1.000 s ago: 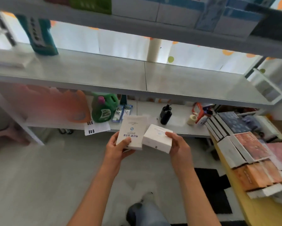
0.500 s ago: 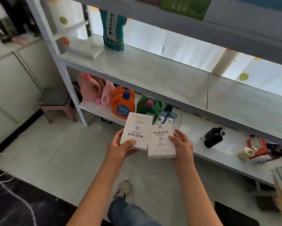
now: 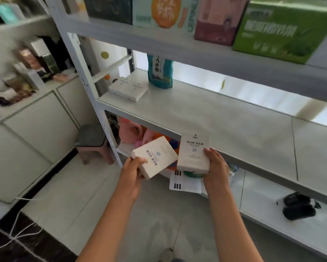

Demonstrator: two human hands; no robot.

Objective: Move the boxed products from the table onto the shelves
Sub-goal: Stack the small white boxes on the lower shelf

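I am holding two flat white boxes out in front of me, one in each hand, at the front edge of a white metal shelving unit.

My left hand is gripping the left white box by its near corner, thumb curled over the printed top face and fingers wrapped underneath. This box is tilting, its long axis running diagonally from my hand up and away to the right, and its printed text is reading sideways to me.

My right hand is gripping the right white box along its right edge, fingers curled around the side and the thumb hidden behind it. This box is standing almost upright, long axis pointing up and away, printed face toward me with the text right way up. Its top is overlapping the front lip of the middle shelf.

The two boxes are sitting just beside each other; I cannot tell whether they are touching.

At the far left of the middle shelf, flat white boxes are lying side by side, with a teal pouch standing just behind them. Colourful cartons are lining the shelf above.
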